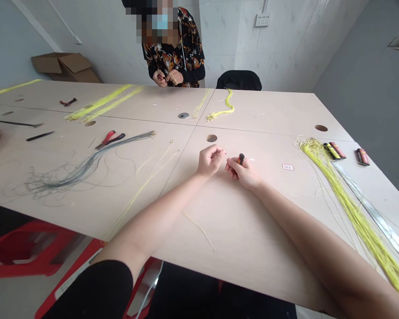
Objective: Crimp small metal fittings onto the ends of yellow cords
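Observation:
My left hand (210,159) is closed in a pinch above the middle of the table; a tiny pale tip shows at its fingertips, too small to name. Just to its right, my right hand (242,172) is wrapped round a dark handle with an orange mark (241,158), whose top end sticks up out of the fist. The rest of that handle is hidden. Small gaps separate the two hands. Thin yellow cords (142,184) with looped ends lie left of my left forearm. One short yellow cord (199,228) rests between my forearms.
Grey cords (86,166) and red-black pliers (109,139) lie to the left. A yellow cord bundle (344,199) runs down the right side beside small battery-like cylinders (335,150). Holes (212,138) pierce the table. Opposite, a co-worker (174,53) handles something small.

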`<state>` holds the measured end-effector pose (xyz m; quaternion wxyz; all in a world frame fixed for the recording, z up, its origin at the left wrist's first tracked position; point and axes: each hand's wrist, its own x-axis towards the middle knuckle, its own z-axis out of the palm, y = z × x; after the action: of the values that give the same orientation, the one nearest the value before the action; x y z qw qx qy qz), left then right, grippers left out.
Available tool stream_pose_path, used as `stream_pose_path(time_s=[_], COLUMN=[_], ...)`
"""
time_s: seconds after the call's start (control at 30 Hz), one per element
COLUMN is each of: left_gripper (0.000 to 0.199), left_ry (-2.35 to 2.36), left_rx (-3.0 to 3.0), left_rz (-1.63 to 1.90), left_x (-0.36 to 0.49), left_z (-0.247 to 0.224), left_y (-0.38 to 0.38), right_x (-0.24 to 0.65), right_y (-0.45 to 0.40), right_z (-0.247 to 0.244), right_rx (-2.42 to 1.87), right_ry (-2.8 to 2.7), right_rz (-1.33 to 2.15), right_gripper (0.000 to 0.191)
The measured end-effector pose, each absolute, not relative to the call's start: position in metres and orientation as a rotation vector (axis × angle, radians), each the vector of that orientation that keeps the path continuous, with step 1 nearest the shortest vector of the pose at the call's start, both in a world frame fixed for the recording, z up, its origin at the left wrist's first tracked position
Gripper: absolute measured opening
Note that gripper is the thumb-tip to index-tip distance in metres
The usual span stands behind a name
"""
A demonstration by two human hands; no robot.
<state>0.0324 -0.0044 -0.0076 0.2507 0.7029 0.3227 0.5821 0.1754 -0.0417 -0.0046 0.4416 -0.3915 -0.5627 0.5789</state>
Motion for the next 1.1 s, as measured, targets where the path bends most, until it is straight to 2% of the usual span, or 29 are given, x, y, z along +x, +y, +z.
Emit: stream_pose_path(time_s=[0.5,0.67,0.83,1.1], left_gripper=[0.03,0.032,0.033,0.033], left_ry=[0.873,0.886,0.878,0.866], left_rx=[1.937,1.932,1.926,2.034], left_rz=[1.554,1.562,1.548,1.539], left_x=[0.033,0.0334,0.0327,0.0341], left_z=[-0.0069,-0.0063,-0.0073,-0.0055], left_y=[-0.0056,-0.0063,-0.0051,-0.0089], right_x=[0.1745,0.1765,0.1776,0.1775], right_y=[-0.0401,-0.0403,-0.0378,-0.0374], right_z=[-0.0071,-0.0068,-0.0008,-0.0104], right_rx=[-0.973,-0.942,-0.847,-0.86], right_ry=[-1.3,-1.259,-1.083,-1.328], right_rz=[1.506,1.508,1.684,1.588], right_gripper=[0.008,0.022,0.034,0.038])
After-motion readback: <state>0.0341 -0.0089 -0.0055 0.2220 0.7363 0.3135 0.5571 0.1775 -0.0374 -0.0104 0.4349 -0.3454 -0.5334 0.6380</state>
